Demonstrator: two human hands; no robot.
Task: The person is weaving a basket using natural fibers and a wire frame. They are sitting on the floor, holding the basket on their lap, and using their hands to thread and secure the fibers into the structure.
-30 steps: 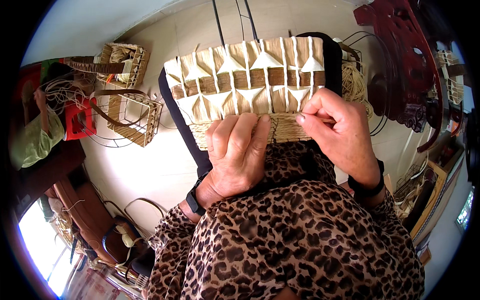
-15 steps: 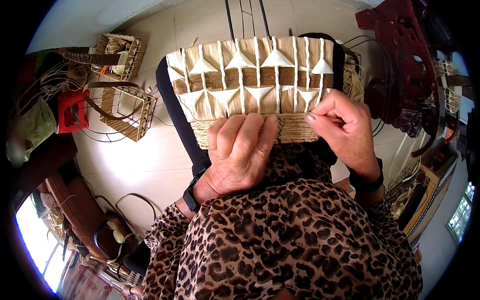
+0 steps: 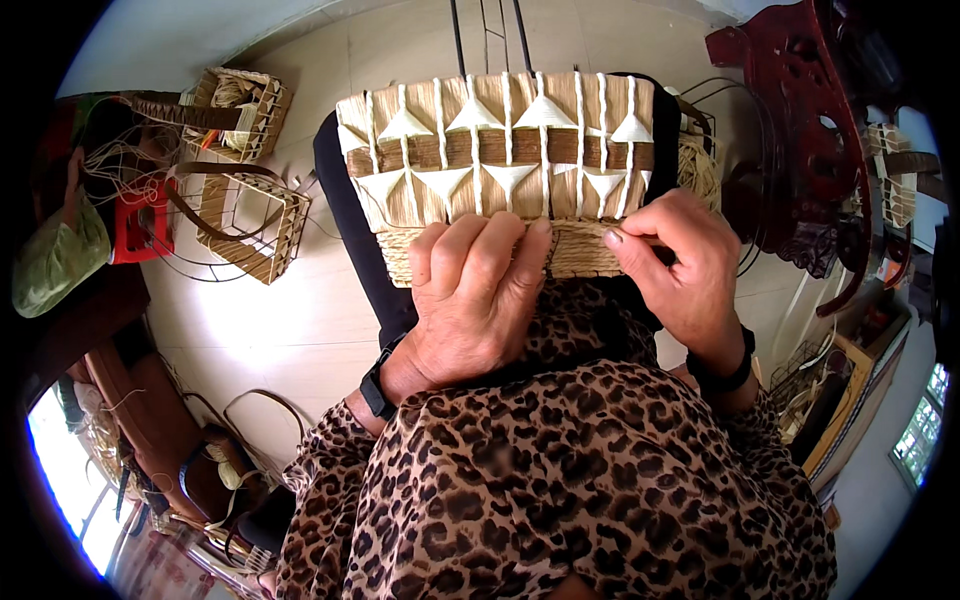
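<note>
A straw-coloured woven basket (image 3: 440,152) lies across my lap on black cloth. Its upturned side has a brown band, white twisted cords and white woven triangles. A strip of braided rope weave (image 3: 585,255) runs along the edge nearest me. My left hand (image 3: 470,290) is closed over that edge, fingers curled and thumb pressed against the weave. At the basket's right near corner, my right hand (image 3: 690,265) is closed in a pinch of thumb and forefinger. Whatever lies between those fingertips is too small to make out.
Two small baskets, one with coiled fibre (image 3: 235,95) and one with an open wire frame (image 3: 255,235), stand on the tiled floor at left. Near them is a red plastic stool (image 3: 143,225). Dark red carved furniture (image 3: 790,130) stands at right. Black rods (image 3: 458,35) extend beyond the basket.
The basket has turned slightly and its right end sits a little further left. My right hand has shifted slightly left with it, still pinching. My left hand keeps its hold.
</note>
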